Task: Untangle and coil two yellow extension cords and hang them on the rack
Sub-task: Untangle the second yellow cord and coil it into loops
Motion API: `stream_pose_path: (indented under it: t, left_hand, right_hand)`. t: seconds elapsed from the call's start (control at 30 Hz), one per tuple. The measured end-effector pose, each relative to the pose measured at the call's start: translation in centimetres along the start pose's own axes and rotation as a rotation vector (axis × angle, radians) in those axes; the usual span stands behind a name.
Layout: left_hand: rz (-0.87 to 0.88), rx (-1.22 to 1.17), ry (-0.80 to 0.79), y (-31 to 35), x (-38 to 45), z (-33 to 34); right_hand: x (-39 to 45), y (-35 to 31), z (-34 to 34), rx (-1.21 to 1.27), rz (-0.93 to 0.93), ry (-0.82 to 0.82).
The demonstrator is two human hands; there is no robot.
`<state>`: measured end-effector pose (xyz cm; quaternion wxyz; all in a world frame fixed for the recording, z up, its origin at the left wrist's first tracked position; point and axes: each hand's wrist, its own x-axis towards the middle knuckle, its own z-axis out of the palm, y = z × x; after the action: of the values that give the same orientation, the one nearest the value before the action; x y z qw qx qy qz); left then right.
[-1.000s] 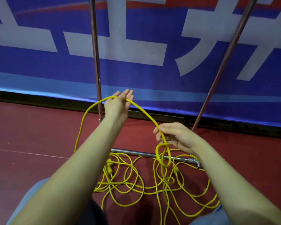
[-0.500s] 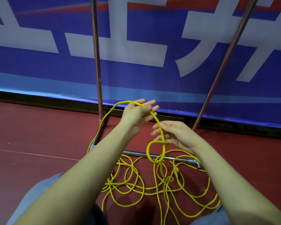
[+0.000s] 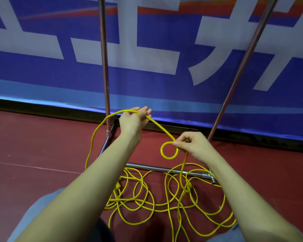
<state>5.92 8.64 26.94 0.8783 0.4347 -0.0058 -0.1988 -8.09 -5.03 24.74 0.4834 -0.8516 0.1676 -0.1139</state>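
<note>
**Hands on raised cord, tangle below**

Hands both up off the floor, apart, w/ one thin yellow extension cord [image 3: 157,125] strung between them. Left hand [image 3: 132,120] is raised near the left pole; cord runs over it by the fingers, which point fwd and look fairly straight, so can't tell if it's a true grip or just a drape. Right hand [image 3: 193,145] sits lower and to the right, fingers curled, pinching the cord right where it crosses itself into a small round loop [image 3: 169,150] hanging just left of the fingertips.

From left hand the cord arcs out left and drops in a wide bow to the floor; from right hand a strand falls straight down into the loose yellow cord tangle [image 3: 147,203] on the dark red floor [image 3: 33,145]. Tangle spreads between the forearms, many overlapping loops; which strand belongs to which cord can't be told. A yellow plug [image 3: 118,186] lies in its left part.

Chrome metal rack [image 3: 104,67]: two poles rise behind the hands, left one upright, right one slanting in this wide view. Its low base bar [image 3: 164,169] crosses the floor directly under the hands, and some loops lie over it. Corner fitting sits at the right end, close to the right forearm.

Behind the rack, blue banner w/ large white characters [image 3: 42,75] closes off the back edge along a dark base strip. Open floor lies to the left. Blue-grey trouser knees [image 3: 37,212] at the bottom edge, both sides.
</note>
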Motion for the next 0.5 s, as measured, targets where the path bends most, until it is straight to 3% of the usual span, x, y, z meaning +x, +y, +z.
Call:
stream_pose_path:
  t: [0.1, 0.23, 0.33, 0.5]
  left_hand:
    - [-0.033, -0.058, -0.048, -0.2, -0.1, 0.1]
    - [-0.146, 0.012, -0.252, -0.8, -1.5, 1.0]
    - [-0.133, 0.077, -0.349, -0.8, -2.0, 1.5]
    - [-0.056, 0.193, -0.301, -0.9, -1.9, 0.8]
  right_hand:
    - [0.1, 0.1, -0.1, 0.108, -0.003, 0.060]
    - [0.0, -0.2, 0.1, 0.212, -0.015, 0.050]
    - [-0.1, -0.8, 0.6, 0.308, -0.010, 0.022]
    - [-0.1, -1.1, 0.0, 0.230, -0.041, 0.023]
